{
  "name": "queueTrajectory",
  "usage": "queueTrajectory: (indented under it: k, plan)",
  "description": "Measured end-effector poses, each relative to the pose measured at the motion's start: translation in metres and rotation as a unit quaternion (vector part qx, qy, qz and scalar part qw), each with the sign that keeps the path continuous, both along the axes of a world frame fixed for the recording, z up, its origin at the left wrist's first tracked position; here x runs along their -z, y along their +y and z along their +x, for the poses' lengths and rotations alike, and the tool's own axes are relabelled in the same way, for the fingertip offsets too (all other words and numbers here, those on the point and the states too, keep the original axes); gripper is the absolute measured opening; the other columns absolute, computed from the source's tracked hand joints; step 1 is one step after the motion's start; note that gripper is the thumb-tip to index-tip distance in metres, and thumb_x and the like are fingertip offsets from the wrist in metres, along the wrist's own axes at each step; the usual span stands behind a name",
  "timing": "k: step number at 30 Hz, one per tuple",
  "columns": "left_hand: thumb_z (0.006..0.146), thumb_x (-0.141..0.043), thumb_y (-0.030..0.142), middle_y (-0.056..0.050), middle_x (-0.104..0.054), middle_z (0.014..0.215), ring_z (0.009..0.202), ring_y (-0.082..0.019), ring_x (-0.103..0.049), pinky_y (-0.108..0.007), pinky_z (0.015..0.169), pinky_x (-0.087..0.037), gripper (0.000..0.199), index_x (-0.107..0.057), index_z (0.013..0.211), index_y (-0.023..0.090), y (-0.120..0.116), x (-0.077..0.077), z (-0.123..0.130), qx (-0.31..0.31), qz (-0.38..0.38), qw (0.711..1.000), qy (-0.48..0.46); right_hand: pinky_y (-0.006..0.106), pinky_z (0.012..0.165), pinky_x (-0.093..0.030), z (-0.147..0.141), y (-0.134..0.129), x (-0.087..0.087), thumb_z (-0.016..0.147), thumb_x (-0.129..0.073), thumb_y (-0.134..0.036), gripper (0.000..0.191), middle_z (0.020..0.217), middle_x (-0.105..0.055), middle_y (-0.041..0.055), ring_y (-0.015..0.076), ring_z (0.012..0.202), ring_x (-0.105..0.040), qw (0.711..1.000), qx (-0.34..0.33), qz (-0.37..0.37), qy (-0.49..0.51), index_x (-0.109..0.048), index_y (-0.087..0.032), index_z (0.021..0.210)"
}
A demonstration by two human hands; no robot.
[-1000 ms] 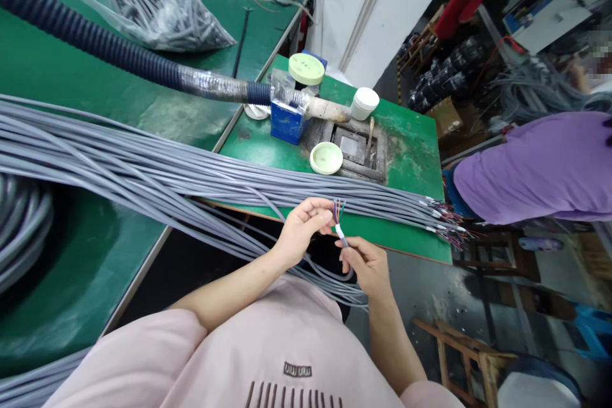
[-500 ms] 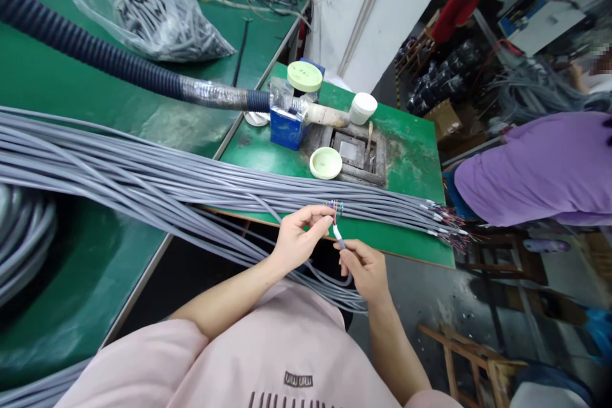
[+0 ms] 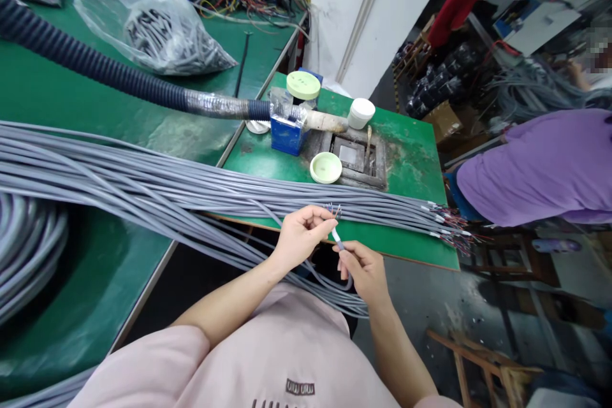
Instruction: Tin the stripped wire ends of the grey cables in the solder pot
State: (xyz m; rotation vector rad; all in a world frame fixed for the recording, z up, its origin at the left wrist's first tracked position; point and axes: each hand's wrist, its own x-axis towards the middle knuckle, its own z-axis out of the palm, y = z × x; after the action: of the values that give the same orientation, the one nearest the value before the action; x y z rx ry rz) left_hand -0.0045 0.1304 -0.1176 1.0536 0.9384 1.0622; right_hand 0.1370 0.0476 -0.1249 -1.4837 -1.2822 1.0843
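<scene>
My left hand [image 3: 305, 234] pinches the thin coloured wires [image 3: 336, 211] that fan out from the end of one grey cable. Just below its white sleeve [image 3: 336, 236], that cable is held between the thumb and fingers of my right hand [image 3: 364, 268]. Both hands are in front of the long bundle of grey cables [image 3: 287, 194], near the green table's front edge. At the bundle's right end [image 3: 447, 223], white sleeves and loose coloured wires show.
Beyond the bundle are a pale green dish [image 3: 326, 167], a square metal pot [image 3: 351, 156], a white jar [image 3: 361, 113] and a blue box [image 3: 285, 134] with a black hose [image 3: 143, 86]. A person in purple [image 3: 530, 166] is at the right.
The view has shifted slightly, so the table things sit a little lower. My left fingertips have moved closer to the white sleeve, and the wires are spread differently.
</scene>
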Motion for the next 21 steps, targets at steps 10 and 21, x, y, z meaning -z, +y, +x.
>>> queueTrajectory:
  k: [10,21]
  plan:
    - [0.078,-0.067,0.028,0.002,-0.058,0.049,0.046,-0.009,-0.048,-0.023,0.053,-0.041,0.008,-0.072,0.074,0.022,-0.014,0.004,-0.003,-0.022,0.294,0.947,0.127,0.025,0.039,-0.041,-0.006,0.017,-0.002,0.075,-0.064,-0.058,0.040,0.039,-0.049,-0.0076,0.0069,0.030,-0.033,0.934,-0.079,-0.097,0.335,-0.058,-0.018,0.080]
    - [0.080,-0.068,0.034,0.002,-0.060,0.055,0.046,-0.009,-0.052,-0.022,0.048,-0.042,0.018,-0.064,0.075,0.017,-0.024,-0.001,0.005,0.012,0.114,0.991,-0.075,0.025,0.043,-0.042,-0.008,0.034,-0.016,0.072,-0.070,-0.041,0.023,0.053,-0.059,-0.0012,0.0106,0.044,-0.051,0.976,0.064,0.012,0.207,-0.071,-0.019,0.078]
